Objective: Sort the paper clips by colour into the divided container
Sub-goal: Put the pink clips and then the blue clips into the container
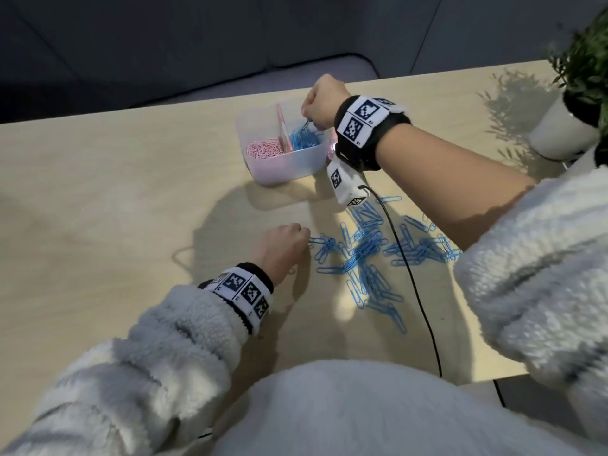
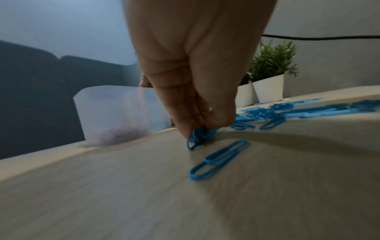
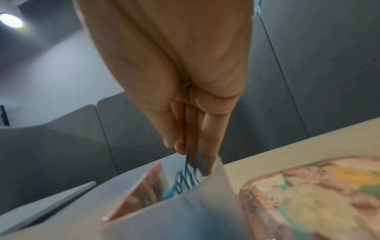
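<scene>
The container (image 1: pixel 285 166) is a translucent plastic tub on the far middle of the table (image 1: pixel 115 199), split by a pink divider (image 1: pixel 283 131): pink clips (image 1: pixel 265 149) lie left, blue clips (image 1: pixel 307 139) right. The right hand (image 1: pixel 324 100) hangs over the blue side, fingers (image 3: pixel 207 146) pinching a few blue clips. Nearer, loose blue clips (image 1: pixel 368 251) sprawl across the pale wood. The left hand (image 1: pixel 284 246) pinches a small bunch (image 2: pixel 198 136) at their left edge. Potted plants (image 1: pixel 582 90) stand far right; grey panels (image 1: pixel 197 28) lie behind.
</scene>
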Action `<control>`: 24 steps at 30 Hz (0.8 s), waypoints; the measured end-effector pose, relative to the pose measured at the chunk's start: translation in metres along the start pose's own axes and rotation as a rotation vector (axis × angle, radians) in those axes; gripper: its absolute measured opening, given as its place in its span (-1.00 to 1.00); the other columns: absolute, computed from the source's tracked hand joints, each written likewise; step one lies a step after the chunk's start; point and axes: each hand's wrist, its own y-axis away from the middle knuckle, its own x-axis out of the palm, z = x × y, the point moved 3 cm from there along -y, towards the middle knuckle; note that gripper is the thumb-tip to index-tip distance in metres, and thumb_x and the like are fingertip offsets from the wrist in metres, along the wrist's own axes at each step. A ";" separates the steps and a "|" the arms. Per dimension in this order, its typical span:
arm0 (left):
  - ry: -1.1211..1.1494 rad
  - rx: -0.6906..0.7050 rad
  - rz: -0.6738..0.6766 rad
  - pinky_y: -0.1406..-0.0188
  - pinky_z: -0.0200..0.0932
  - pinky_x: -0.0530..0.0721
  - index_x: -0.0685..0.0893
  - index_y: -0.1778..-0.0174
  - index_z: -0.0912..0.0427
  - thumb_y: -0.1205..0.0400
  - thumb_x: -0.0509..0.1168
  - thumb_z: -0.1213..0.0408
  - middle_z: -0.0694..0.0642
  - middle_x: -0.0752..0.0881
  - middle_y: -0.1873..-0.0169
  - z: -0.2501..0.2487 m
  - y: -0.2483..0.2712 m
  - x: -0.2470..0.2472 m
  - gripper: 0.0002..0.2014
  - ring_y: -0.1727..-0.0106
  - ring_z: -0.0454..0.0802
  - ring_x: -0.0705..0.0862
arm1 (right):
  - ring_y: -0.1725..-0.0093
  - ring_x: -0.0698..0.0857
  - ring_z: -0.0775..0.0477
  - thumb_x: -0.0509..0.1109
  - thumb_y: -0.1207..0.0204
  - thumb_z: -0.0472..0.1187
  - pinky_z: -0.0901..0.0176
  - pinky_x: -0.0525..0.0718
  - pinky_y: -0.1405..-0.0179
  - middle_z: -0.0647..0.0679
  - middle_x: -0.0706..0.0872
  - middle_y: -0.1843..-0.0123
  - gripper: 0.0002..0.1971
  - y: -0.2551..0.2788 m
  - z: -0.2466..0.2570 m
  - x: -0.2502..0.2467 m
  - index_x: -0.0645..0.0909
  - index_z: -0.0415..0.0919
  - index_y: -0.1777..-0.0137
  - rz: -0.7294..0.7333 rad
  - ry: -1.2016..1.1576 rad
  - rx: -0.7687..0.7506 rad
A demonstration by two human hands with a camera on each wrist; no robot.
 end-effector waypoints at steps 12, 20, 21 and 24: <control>0.443 -0.146 -0.562 0.02 0.00 0.54 0.70 0.02 0.29 -0.48 0.18 0.40 0.33 0.76 0.09 0.045 -0.084 -0.121 -0.76 0.00 0.29 0.68 | 0.35 0.65 0.36 0.32 -0.43 -0.37 0.21 0.63 0.12 -0.19 0.76 0.21 -0.83 0.093 -0.111 -0.018 0.72 -0.45 0.18 -0.111 -0.372 0.038; 0.199 -0.108 -0.262 -0.23 0.10 0.50 0.62 -0.24 0.26 -0.63 0.08 0.45 0.38 0.67 -0.19 0.050 -0.127 -0.103 -0.68 -0.23 0.35 0.59 | 0.10 0.68 -0.10 0.33 -0.42 -0.35 0.14 0.60 -0.06 -0.21 0.81 -0.01 -0.85 0.128 -0.188 -0.012 0.72 -0.27 0.12 -0.102 -0.059 0.164; 0.230 -0.100 -0.293 -0.26 0.08 0.48 0.60 -0.25 0.26 -0.63 0.07 0.44 0.37 0.67 -0.20 0.050 -0.124 -0.101 -0.67 -0.24 0.32 0.58 | 0.06 0.70 -0.14 0.33 -0.41 -0.35 0.12 0.60 -0.09 -0.22 0.81 -0.02 -0.85 0.126 -0.188 -0.010 0.72 -0.28 0.11 -0.109 -0.066 0.167; 0.324 0.002 -0.508 -0.30 0.03 0.40 0.66 -0.16 0.27 -0.58 0.08 0.45 0.31 0.71 -0.12 0.044 -0.096 -0.102 -0.68 -0.21 0.28 0.58 | -0.06 0.70 -0.24 0.37 -0.41 -0.30 0.09 0.58 -0.11 -0.25 0.77 -0.04 -0.84 0.121 -0.177 0.002 0.69 -0.31 0.05 -0.093 -0.066 0.159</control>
